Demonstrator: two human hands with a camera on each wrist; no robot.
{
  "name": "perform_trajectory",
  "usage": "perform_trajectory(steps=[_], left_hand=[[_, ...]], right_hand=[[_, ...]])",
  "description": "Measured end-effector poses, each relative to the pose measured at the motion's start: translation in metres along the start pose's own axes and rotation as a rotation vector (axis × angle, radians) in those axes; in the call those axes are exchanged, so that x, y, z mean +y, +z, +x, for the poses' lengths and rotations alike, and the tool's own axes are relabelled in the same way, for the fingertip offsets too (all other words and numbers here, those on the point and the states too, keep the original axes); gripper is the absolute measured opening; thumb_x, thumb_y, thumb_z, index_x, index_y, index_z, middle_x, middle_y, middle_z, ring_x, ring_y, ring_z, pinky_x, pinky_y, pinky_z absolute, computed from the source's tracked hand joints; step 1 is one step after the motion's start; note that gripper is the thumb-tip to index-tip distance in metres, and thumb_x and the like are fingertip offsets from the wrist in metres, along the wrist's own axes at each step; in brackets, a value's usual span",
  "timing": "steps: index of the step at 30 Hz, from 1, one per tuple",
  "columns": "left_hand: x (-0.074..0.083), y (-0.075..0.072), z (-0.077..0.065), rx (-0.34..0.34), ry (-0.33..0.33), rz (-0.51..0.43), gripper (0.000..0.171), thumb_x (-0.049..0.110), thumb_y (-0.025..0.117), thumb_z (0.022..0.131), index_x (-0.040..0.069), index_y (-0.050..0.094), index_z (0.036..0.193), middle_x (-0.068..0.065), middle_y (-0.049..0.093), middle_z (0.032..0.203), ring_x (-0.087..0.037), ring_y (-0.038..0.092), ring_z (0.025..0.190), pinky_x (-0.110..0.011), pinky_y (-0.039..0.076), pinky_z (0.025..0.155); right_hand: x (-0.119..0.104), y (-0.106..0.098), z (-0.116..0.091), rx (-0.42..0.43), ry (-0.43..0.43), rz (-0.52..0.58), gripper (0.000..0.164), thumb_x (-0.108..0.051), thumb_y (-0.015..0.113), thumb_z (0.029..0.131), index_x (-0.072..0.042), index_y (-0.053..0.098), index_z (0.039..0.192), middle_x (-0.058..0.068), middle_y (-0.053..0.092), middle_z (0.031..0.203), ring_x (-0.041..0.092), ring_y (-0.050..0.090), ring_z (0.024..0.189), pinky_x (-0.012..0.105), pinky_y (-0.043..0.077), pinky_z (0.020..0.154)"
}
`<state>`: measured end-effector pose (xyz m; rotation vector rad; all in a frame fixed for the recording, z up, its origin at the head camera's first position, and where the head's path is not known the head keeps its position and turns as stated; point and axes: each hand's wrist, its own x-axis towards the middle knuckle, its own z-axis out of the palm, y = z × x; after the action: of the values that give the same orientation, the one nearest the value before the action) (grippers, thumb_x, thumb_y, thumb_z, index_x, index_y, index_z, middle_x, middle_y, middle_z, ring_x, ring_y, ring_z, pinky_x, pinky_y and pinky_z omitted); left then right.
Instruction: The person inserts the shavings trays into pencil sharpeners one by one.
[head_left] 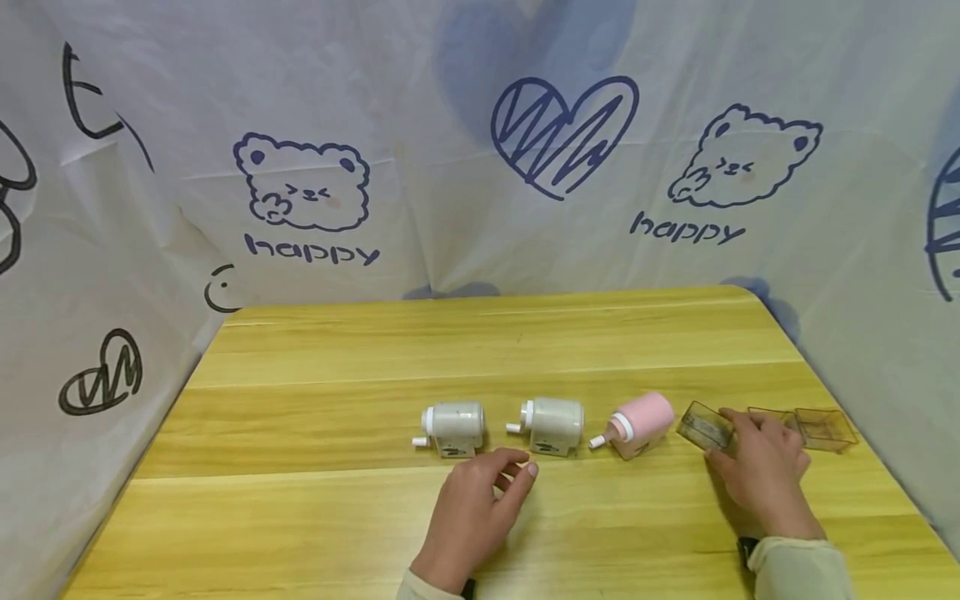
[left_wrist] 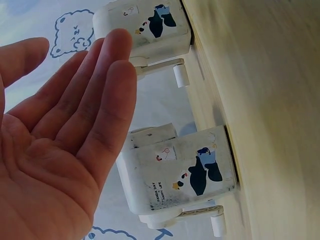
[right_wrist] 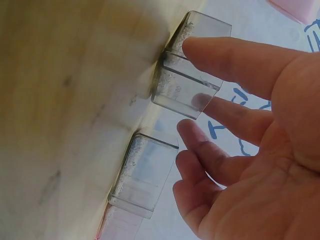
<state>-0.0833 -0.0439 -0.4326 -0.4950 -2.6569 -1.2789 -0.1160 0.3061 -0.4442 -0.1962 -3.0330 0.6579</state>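
My right hand (head_left: 768,475) pinches a clear plastic drawer (head_left: 705,427) between thumb and index finger; the right wrist view shows the thumb on one side of this drawer (right_wrist: 192,70) and the index finger behind it. It rests on the wooden table, with shavings or crumbs visible inside. My left hand (head_left: 476,508) hovers in front of two white hand-crank pencil sharpeners, one at left (head_left: 459,427) and one in the middle (head_left: 555,425). Its fingers are relaxed and hold nothing. A pink crank sharpener (head_left: 647,421) stands tilted between the hands.
Two more clear drawers lie to the right, one partly behind my right fingers (head_left: 772,414) and one farther out (head_left: 825,429). The wooden table (head_left: 300,400) ends at a white cloth (head_left: 427,167) with blue drawings behind and at the sides.
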Motion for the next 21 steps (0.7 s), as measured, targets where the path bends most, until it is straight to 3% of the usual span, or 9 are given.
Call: perform_trajectory(steps=[5, 11, 15, 18, 21], left_hand=[[-0.0001, -0.0011, -0.0002, -0.017, -0.012, -0.010, 0.036, 0.044, 0.050, 0.098, 0.015, 0.069, 0.106, 0.007, 0.067, 0.089, 0.002, 0.058, 0.073, -0.024, 0.050, 0.066], [-0.0010, -0.0020, -0.0005, -0.034, -0.026, -0.017, 0.044, 0.051, 0.045, 0.098, 0.015, 0.069, 0.106, 0.007, 0.067, 0.089, 0.001, 0.058, 0.073, -0.027, 0.050, 0.066], [-0.0009, -0.0019, -0.0007, -0.040, -0.029, -0.020, 0.044, 0.050, 0.045, 0.098, 0.015, 0.069, 0.106, 0.006, 0.067, 0.090, 0.001, 0.058, 0.073, -0.026, 0.050, 0.066], [-0.0006, -0.0016, -0.0006, -0.042, -0.026, -0.020, 0.044, 0.050, 0.045, 0.098, 0.015, 0.069, 0.106, 0.006, 0.067, 0.090, 0.001, 0.058, 0.073, -0.025, 0.050, 0.066], [-0.0005, -0.0012, -0.0003, -0.043, -0.023, -0.016, 0.043, 0.050, 0.045, 0.098, 0.015, 0.069, 0.107, 0.007, 0.067, 0.090, 0.001, 0.058, 0.073, -0.025, 0.050, 0.066]], right_hand=[[-0.0001, -0.0004, -0.0001, -0.007, -0.014, -0.011, 0.062, -0.025, 0.066, 0.087, -0.001, 0.040, 0.138, 0.039, 0.031, 0.135, 0.063, 0.020, 0.117, 0.071, 0.018, 0.087], [-0.0010, -0.0040, 0.0021, -0.029, -0.099, 0.010, 0.060, -0.022, 0.068, 0.085, 0.005, 0.045, 0.133, 0.035, 0.047, 0.124, 0.054, 0.041, 0.111, 0.064, 0.030, 0.092], [-0.0006, -0.0042, 0.0023, -0.072, -0.096, 0.084, 0.061, -0.019, 0.069, 0.083, 0.007, 0.045, 0.132, 0.029, 0.052, 0.116, 0.038, 0.053, 0.095, 0.053, 0.045, 0.077], [0.0000, -0.0034, 0.0017, -0.089, -0.088, 0.097, 0.061, -0.019, 0.070, 0.081, 0.008, 0.046, 0.130, 0.026, 0.055, 0.111, 0.027, 0.054, 0.084, 0.043, 0.046, 0.068], [0.0010, -0.0033, 0.0016, -0.132, -0.073, 0.106, 0.064, -0.022, 0.070, 0.081, 0.008, 0.043, 0.130, 0.026, 0.055, 0.112, 0.028, 0.055, 0.086, 0.043, 0.046, 0.069]])
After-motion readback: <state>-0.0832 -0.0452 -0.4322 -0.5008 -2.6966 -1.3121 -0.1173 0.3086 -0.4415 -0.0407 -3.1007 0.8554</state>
